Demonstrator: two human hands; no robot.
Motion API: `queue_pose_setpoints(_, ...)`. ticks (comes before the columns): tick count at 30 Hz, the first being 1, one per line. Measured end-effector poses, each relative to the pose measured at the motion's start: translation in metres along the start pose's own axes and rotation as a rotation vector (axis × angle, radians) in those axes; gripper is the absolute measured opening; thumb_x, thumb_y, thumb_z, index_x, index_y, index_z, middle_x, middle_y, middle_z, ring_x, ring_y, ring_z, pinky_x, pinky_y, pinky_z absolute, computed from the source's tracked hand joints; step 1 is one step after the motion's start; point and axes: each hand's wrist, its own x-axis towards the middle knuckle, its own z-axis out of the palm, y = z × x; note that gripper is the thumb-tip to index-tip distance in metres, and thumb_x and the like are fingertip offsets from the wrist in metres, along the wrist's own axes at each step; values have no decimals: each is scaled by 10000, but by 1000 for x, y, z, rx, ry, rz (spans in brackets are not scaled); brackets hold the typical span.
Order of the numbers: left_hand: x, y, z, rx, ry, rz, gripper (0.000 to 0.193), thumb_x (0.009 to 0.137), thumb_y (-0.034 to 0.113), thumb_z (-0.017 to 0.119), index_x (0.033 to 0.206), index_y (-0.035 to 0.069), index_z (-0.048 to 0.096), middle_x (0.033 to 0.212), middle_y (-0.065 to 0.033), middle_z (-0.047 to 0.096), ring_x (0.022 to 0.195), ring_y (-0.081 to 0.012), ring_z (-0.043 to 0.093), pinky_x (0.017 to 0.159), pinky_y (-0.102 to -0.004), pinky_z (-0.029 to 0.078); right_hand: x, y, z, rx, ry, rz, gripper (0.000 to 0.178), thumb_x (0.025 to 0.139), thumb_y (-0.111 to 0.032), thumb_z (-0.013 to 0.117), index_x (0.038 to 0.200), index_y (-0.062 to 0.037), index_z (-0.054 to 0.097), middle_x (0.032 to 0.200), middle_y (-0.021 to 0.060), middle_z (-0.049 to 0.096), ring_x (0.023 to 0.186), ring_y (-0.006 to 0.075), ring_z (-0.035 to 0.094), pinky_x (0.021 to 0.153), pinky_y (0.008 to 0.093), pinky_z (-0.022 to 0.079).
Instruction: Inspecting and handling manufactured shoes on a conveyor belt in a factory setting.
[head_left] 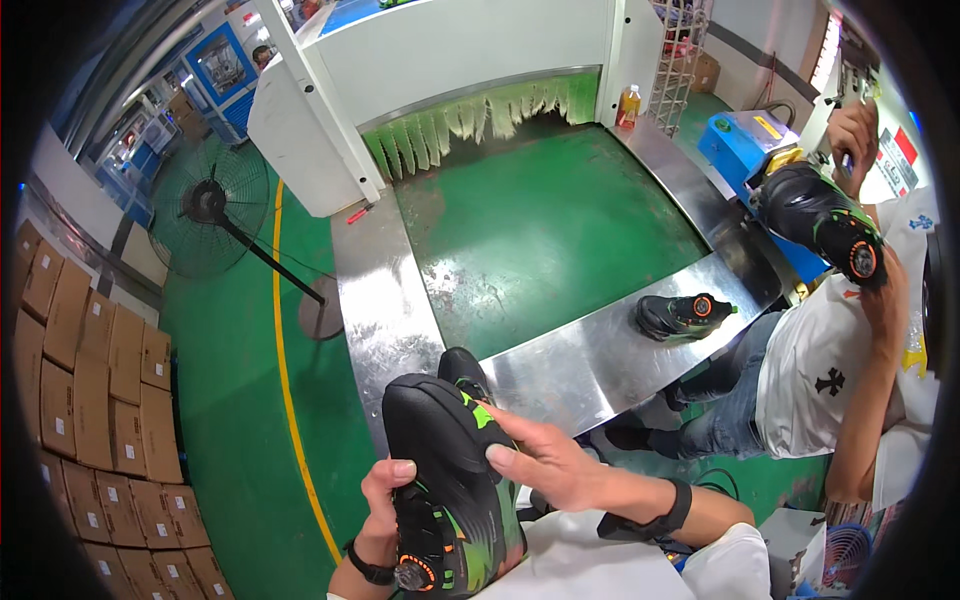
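Note:
A black sports shoe with green patches and an orange-ringed dial (432,425) is held up close in front of me, its toe pointing away. My left hand (380,505) is closed on its left side, thumb against the upper. My right hand (555,465) grips the other side near the toe, with the thumb on the upper and the fingers partly hidden. Just beyond it the dark toe of another shoe (461,366) shows at the metal ledge; the rest of that one is hidden. A similar shoe (682,316) rests on the ledge to the right.
A steel ledge (560,368) frames a green conveyor belt (550,220) leading under a fringed curtain (480,115). At right a co-worker holds a shoe (815,215) near a blue machine (735,150). A bottle (628,106), a fan (207,202) and stacked cartons (92,400) stand around.

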Motion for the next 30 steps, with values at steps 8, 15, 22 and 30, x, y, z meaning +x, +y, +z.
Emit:
queue_pose_setpoints(8,22,13,7,-96,-4,-21,689,713,288,523,1296,-66,429,1179,-198,590,1007,-290,624,912,-374,501,18,4,0,-83,114,-4,513,976,-302,505,1343,44,410,832,90,591,722,136,540,668,272,452)
queue_pose_setpoints(15,39,15,-2,-96,128,-123,686,693,320,545,1256,-63,460,1123,-197,606,944,-275,636,849,-353,527,39,27,17,-334,421,-364,372,942,-221,550,1201,41,507,822,173,641,671,289,632,611,341,492)
queue_pose_setpoints(22,64,19,-12,-179,-42,-12,591,752,371,542,1192,-23,540,1075,-168,642,886,-273,659,813,-378,544,53,32,6,-180,319,-82,459,966,-316,515,1284,12,467,1001,127,622,890,185,597,805,294,462)
queue_pose_setpoints(30,49,12,5,-212,141,-9,656,732,397,530,1212,-50,511,1086,-187,629,915,-278,646,838,-373,532,32,33,22,-262,410,-133,470,919,-244,594,1272,34,457,980,197,654,847,262,667,762,341,508)
